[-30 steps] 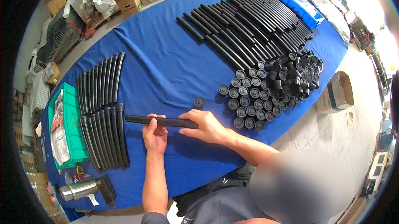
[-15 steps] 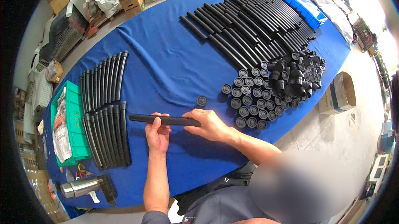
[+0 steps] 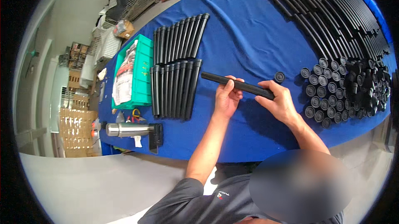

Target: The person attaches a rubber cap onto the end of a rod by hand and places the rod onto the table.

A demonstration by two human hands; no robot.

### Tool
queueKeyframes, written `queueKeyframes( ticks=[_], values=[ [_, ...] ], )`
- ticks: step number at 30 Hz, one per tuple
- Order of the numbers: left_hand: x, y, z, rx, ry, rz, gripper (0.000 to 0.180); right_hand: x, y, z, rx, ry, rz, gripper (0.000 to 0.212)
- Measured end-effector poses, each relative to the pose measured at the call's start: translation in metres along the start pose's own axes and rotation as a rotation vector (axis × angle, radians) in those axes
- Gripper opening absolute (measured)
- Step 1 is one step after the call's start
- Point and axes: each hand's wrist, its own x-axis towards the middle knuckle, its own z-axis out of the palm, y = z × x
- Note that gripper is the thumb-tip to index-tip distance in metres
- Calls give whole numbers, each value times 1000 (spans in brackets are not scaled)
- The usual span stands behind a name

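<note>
A straight black tube [image 3: 249, 87] lies across both hands above the blue cloth, its left end a little higher in the picture. My left hand [image 3: 228, 96] is closed round its middle, thumb on top. Near the right end, my right hand [image 3: 279, 100] grips the tube between thumb and fingers. Just beyond that hand a single round black cap [image 3: 279, 76] sits on the cloth. To the left lie two rows of black tubes with capped far ends, an upper row [image 3: 178, 37] and a lower row [image 3: 174, 89].
Many loose black caps [image 3: 332, 87] crowd the right side, below a spread of bare black tubes [image 3: 318, 14]. A blue crate [image 3: 370, 5] stands at the far right. Leftward are a green crate [image 3: 143, 76] holding newspaper, a steel flask [image 3: 124, 130] and a dark flat stand [image 3: 155, 138].
The view has swung left, so everything sits farther right in the picture. Both hands keep hold of the tube, which now slants more in the picture.
</note>
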Motion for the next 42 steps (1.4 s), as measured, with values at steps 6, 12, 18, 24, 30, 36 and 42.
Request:
queueKeyframes(
  ticks=[6, 12, 18, 24, 30, 36, 42],
  values=[
    [3, -6, -8, -45, -52, 2, 29, -4, 8, -6, -14, 45, -93, 36],
    [-2, 11, -16, -125, -162, -38, 36, 10, 12, -5, 402, -134, 201, 36],
    [1, 5, -20, -183, -167, -66, 28, 4, 21, -4, 209, -5, -28, 48],
    [-2, 9, -17, -109, -158, -41, 30, 6, 15, -7, 110, 12, -162, 38],
    [-6, 0, -13, 31, -126, 61, 37, 3, 16, -7, 55, 51, -213, 31],
    [-9, 6, -9, 0, 5, 44, 32, 0, 12, 6, 114, 70, -169, 31],
    [-4, 0, -9, 2, 12, 33, 31, 1, 15, 2, 86, 80, -182, 32]
  ],
)
